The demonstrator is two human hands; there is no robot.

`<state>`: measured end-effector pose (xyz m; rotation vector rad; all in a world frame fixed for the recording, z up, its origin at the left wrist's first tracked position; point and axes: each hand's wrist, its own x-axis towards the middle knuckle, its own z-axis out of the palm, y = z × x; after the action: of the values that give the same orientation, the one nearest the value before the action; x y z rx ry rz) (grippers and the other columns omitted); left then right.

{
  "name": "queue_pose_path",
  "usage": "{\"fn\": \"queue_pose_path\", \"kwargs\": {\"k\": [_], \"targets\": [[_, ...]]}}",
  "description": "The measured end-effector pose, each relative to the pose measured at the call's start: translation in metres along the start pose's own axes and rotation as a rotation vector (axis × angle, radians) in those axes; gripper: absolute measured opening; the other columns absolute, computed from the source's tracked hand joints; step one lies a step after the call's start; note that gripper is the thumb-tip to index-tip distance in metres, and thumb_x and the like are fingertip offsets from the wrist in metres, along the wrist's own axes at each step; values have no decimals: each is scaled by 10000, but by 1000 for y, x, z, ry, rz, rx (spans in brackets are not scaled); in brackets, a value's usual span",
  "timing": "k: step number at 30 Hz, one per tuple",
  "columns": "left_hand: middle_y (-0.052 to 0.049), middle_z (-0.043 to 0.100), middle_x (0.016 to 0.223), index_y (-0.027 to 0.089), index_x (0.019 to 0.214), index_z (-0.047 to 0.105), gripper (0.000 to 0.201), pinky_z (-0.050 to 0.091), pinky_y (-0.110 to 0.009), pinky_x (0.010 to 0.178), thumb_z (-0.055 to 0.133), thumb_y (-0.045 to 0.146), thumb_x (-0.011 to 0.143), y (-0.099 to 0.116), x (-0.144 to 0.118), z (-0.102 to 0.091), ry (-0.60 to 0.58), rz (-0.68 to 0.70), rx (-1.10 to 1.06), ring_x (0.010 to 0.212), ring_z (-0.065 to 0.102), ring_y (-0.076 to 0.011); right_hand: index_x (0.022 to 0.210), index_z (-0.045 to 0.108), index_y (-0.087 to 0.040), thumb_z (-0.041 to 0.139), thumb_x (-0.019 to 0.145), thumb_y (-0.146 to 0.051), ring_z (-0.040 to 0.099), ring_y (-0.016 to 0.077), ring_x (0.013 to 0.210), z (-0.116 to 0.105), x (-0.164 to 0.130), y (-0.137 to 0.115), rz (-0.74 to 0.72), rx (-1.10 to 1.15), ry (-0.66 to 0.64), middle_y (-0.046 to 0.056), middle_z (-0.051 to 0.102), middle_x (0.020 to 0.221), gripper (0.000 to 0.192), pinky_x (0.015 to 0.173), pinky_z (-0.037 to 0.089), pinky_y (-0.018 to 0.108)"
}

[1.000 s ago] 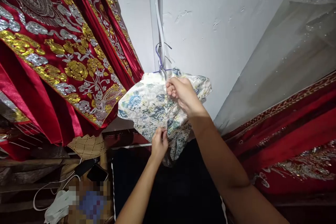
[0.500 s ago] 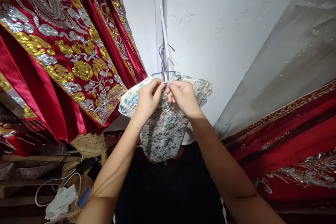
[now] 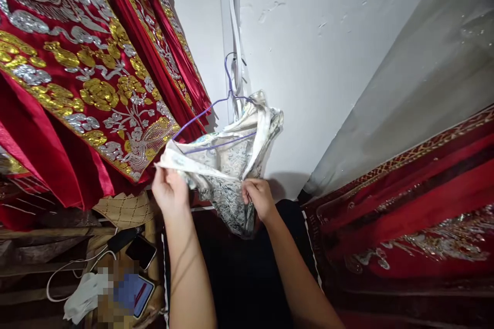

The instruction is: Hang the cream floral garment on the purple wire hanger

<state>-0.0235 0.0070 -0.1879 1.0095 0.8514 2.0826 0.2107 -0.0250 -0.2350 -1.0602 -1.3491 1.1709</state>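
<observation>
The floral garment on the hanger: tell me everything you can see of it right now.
The floral garment is pale, shiny cloth with a blue-grey flower print, bunched and spread open. It hangs on a purple wire hanger hooked by the white wall strip. The left hand pinches its left edge; the right hand grips its lower middle.

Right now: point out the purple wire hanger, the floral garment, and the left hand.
purple wire hanger [image 3: 200, 114], head view, on its sloping left arm.
floral garment [image 3: 227, 164], head view, on the patterned middle fabric.
left hand [image 3: 170, 193], head view, on the back of the hand.
</observation>
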Motion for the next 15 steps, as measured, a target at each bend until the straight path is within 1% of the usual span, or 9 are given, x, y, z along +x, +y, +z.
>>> {"fn": "queue_pose_path", "kwargs": {"k": [1,3,5,6,8,10,12,13,15], "targets": [[-107,726,963,189,960,655,356,526,-357,963,512,513,925,-13,-14,-4,46,-115,-74,1073,663,-221,531,539,-209,474,811,-270,440,124,430,-1,-6,0,10,26,14,-14,494,429,294,489,347,266],[-106,729,923,183,923,662,257,530,-354,963,558,416,885,-35,-40,-2,145,-307,-164,1044,679,-215,526,536,-214,480,803,-268,413,124,419,-6,-15,1,31,61,22,-15,478,421,287,479,327,274],[-87,717,870,179,873,661,151,536,-332,943,607,313,831,-48,-61,9,209,-414,-186,965,693,-192,509,518,-219,474,815,-269,392,126,424,-15,-18,1,64,24,-42,-17,451,412,313,491,327,281],[-77,712,867,178,861,661,120,537,-320,935,629,283,812,-49,-69,16,208,-427,-186,939,693,-182,501,508,-220,474,827,-273,391,129,432,-20,-18,2,92,-27,-94,-18,437,410,332,502,332,285],[-68,703,905,182,872,666,125,536,-314,928,663,293,816,-43,-81,31,102,-394,-182,926,688,-179,504,493,-218,503,859,-313,410,139,465,-28,-16,2,132,-163,-138,-14,441,439,368,527,343,293],[-68,691,959,188,879,668,180,539,-329,916,665,367,860,-28,-91,46,-111,-340,-152,934,681,-197,577,537,-215,558,879,-393,482,164,552,-29,-15,-1,95,-250,-49,5,529,554,351,571,380,303],[-79,678,1021,190,879,679,218,535,-351,917,653,405,899,-9,-100,59,-358,-291,-46,966,671,-224,739,631,-223,568,898,-464,582,209,725,-24,-16,-9,-4,-191,32,36,638,753,296,679,454,321],[-84,670,1058,193,889,691,213,530,-359,929,650,401,911,0,-104,64,-454,-262,29,993,664,-236,843,668,-233,531,924,-491,615,231,829,-20,-18,-15,-37,-116,9,49,669,849,304,755,482,336],[-94,639,1167,208,917,713,190,505,-369,983,643,384,928,13,-109,70,-552,-180,191,1093,639,-254,997,698,-244,370,995,-538,644,251,957,-12,-24,-30,-39,33,-129,70,694,931,440,850,508,368]]}}
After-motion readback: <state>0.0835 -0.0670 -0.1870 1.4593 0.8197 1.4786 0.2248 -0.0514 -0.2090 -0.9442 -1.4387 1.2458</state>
